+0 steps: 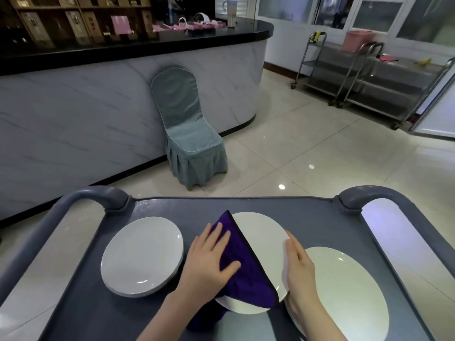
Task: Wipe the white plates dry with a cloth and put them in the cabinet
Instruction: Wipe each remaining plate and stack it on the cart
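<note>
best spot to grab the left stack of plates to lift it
Probably the near-left rim of the plate stack, fingers slid under the bottom plate from the left: it lies flat, and the left hand on the purple cloth crowds its right edge.

Single view, from a wide-angle camera worn on the person's head. It faces forward and tilts down, standing over the near edge of the grey cart point(320, 217), whose top fills the lower third of the frame at close range. The left hand point(209, 259) and right hand point(299, 267) enter from the bottom edge, nearest the lens. Beyond the cart the view runs across the tiled floor point(307, 148) to a covered chair point(187, 124) against a curved bar point(98, 107), with steel trolleys point(369, 77) far off at upper right. Straight lines bow toward the frame edges.
</note>
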Action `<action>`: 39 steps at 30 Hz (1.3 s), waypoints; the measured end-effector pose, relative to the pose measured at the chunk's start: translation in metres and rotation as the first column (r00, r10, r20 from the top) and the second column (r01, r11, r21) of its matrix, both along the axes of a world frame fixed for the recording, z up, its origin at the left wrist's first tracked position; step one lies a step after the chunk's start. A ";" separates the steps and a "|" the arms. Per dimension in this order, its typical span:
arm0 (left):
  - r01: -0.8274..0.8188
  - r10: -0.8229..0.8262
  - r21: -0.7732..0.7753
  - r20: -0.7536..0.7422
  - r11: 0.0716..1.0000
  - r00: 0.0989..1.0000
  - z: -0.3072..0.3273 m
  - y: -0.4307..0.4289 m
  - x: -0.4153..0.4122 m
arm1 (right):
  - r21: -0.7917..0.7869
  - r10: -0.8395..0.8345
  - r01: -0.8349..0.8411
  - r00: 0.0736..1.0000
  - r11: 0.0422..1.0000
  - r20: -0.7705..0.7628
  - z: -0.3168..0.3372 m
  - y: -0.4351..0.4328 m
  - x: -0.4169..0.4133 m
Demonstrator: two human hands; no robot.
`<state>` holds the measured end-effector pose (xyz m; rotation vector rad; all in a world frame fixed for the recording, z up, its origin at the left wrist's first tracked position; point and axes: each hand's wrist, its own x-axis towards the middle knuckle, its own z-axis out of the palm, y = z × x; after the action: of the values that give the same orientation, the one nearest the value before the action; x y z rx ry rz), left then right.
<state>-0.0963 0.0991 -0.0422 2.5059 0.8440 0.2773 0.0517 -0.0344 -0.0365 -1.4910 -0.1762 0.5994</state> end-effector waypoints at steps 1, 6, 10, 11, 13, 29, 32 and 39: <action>0.045 -0.041 0.051 -0.063 0.998 0.997 -0.003 -0.004 0.000 | 0.006 -0.006 0.006 1.000 1.000 0.009 0.001 0.000 -0.001; 0.282 -0.280 -0.031 0.051 0.959 0.959 -0.001 -0.025 -0.012 | 0.048 -0.109 0.109 0.994 0.993 -0.001 0.003 -0.001 0.002; 0.390 -0.379 -0.033 0.172 0.920 0.909 0.008 -0.038 0.001 | 0.030 -0.069 0.070 0.998 0.997 -0.003 0.004 0.006 -0.008; 0.375 -0.365 -0.037 0.158 0.926 0.918 0.013 -0.034 0.009 | 0.014 -0.040 0.039 0.999 0.999 0.028 0.004 0.007 -0.014; 0.341 -0.336 -0.038 0.113 0.939 0.935 0.019 -0.021 0.022 | 0.008 0.002 -0.003 0.997 1.000 0.073 0.006 0.010 -0.022; 0.324 -0.329 0.223 -0.014 0.919 0.944 0.010 -0.042 0.028 | 0.061 -0.093 0.091 0.995 0.994 0.039 0.016 0.011 -0.026; 0.279 -0.276 0.176 -0.043 0.944 0.960 0.013 -0.015 0.041 | 0.054 -0.081 0.078 0.995 0.995 0.053 0.008 0.010 -0.040; 0.295 -0.269 0.154 -0.169 0.943 0.948 -0.004 0.016 0.008 | 0.081 -0.242 0.239 0.970 0.968 0.025 0.028 0.005 -0.012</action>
<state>-0.0887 0.1154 -0.0465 2.8010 0.5184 0.0746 0.0400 -0.0295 -0.0084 -1.4220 -0.0430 0.3674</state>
